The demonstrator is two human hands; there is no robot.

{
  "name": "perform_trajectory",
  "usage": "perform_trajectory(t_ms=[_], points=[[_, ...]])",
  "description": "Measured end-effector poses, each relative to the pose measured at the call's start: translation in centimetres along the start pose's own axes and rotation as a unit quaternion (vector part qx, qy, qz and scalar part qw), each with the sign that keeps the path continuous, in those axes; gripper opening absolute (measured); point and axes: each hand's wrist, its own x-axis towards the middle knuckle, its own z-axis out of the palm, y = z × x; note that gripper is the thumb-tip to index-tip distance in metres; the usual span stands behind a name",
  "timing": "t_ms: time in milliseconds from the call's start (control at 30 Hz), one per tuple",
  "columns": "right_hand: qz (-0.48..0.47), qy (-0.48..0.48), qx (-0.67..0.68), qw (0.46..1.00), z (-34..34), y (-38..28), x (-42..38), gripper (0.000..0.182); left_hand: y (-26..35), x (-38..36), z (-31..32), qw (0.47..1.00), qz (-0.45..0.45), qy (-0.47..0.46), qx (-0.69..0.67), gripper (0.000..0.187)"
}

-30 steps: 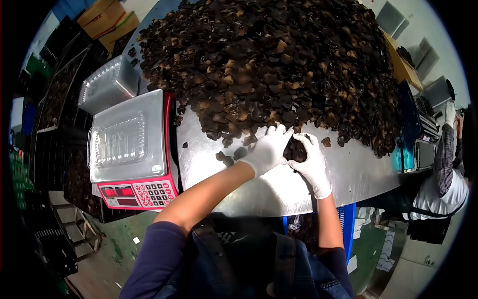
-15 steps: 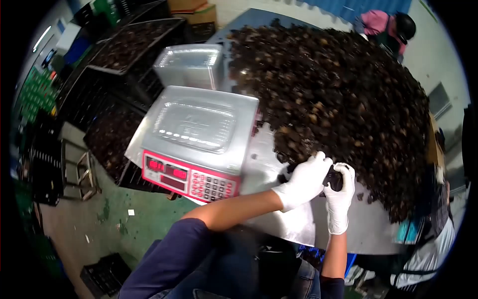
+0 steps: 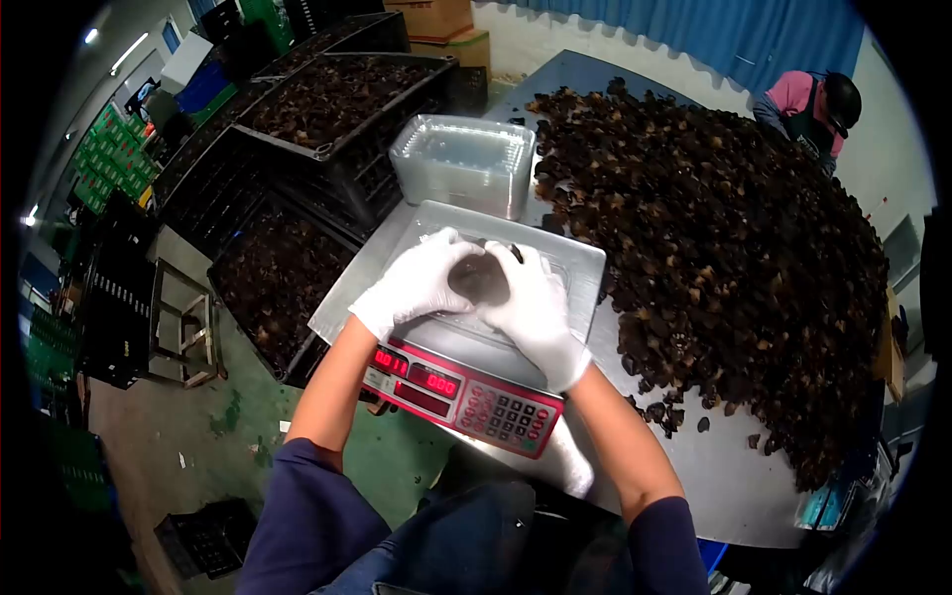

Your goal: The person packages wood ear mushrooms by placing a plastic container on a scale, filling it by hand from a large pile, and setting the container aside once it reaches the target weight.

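My left hand and my right hand, both in white gloves, curl toward each other above the weighing scale. Between the fingers is a dark, blurred clump of what looks like wood ear mushroom. Beneath them a clear plastic tray lies on the scale's metal plate, mostly covered by my hands. Red digits glow on the scale's front panel. To the right, a large heap of dark brown wood ear mushrooms spreads over the metal table.
Behind the scale stands a stack of clear plastic trays. Black crates with more mushrooms are at the left. A co-worker in pink is at the heap's far side. Something white lies below the scale's front.
Both hands have moved left from the heap's near edge to above the tray on the scale, carrying the dark clump. The view has shifted, so the scale sits farther right.
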Motion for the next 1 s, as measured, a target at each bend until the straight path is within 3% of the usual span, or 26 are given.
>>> perform_trajectory(t_ms=[67, 200, 300, 433, 500, 633, 700, 767, 833, 867, 900, 967, 1000], points=[[0.000, -0.067, -0.071, 0.995, -1.2, 0.3, 0.1, 0.094, -0.5, -0.2, 0.2, 1.000, -0.002, 0.011, -0.009, 0.083], [0.027, -0.111, -0.047, 0.992, -5.6, -0.5, -0.4, 0.099, -0.3, -0.8, -0.2, 0.998, 0.006, 0.049, -0.033, 0.097], [0.001, -0.092, 0.078, 0.993, -6.3, 1.5, -1.0, 0.083, -0.3, -1.1, -0.2, 0.998, -0.006, 0.056, -0.025, 0.102], [0.011, -0.097, 0.145, 0.985, -7.0, 3.2, -1.9, 0.069, -0.6, -1.8, 0.2, 0.996, -0.010, 0.079, -0.028, 0.103], [0.047, -0.093, 0.261, 0.960, -7.6, 3.5, -2.4, 0.062, -0.5, -2.3, 0.3, 0.996, -0.014, 0.087, -0.018, 0.103], [0.115, -0.024, 0.275, 0.954, -9.8, 4.3, -3.6, 0.048, 0.8, -2.6, 0.0, 0.994, -0.019, 0.110, 0.017, 0.100], [0.120, 0.041, 0.243, 0.962, -10.9, 6.0, -4.7, 0.042, 1.9, -2.6, 0.1, 0.992, -0.009, 0.120, 0.031, 0.096], [0.023, 0.109, -0.040, 0.993, -12.0, 10.6, -6.7, 0.049, 3.0, -2.6, 0.3, 0.991, 0.001, 0.129, 0.046, 0.091], [0.081, 0.106, -0.258, 0.957, -12.9, 13.3, -9.5, 0.063, 4.6, -2.5, 1.0, 0.984, 0.019, 0.166, 0.065, 0.081], [0.119, 0.051, -0.295, 0.947, -13.2, 15.8, -11.8, 0.072, 5.9, -2.4, 1.6, 0.977, 0.040, 0.191, 0.090, 0.072], [0.162, -0.013, -0.339, 0.927, -13.9, 16.7, -13.9, 0.066, 7.1, -2.4, 1.9, 0.979, 0.051, 0.181, 0.081, 0.072], [0.122, 0.024, -0.365, 0.923, -14.4, 18.8, -19.2, 0.061, 10.2, -2.4, 3.3, 0.977, 0.107, 0.184, 0.029, 0.065], [0.152, 0.031, -0.359, 0.920, -15.3, 18.9, -21.7, 0.056, 11.7, -2.5, 4.4, 0.975, 0.145, 0.168, 0.016, 0.060]])
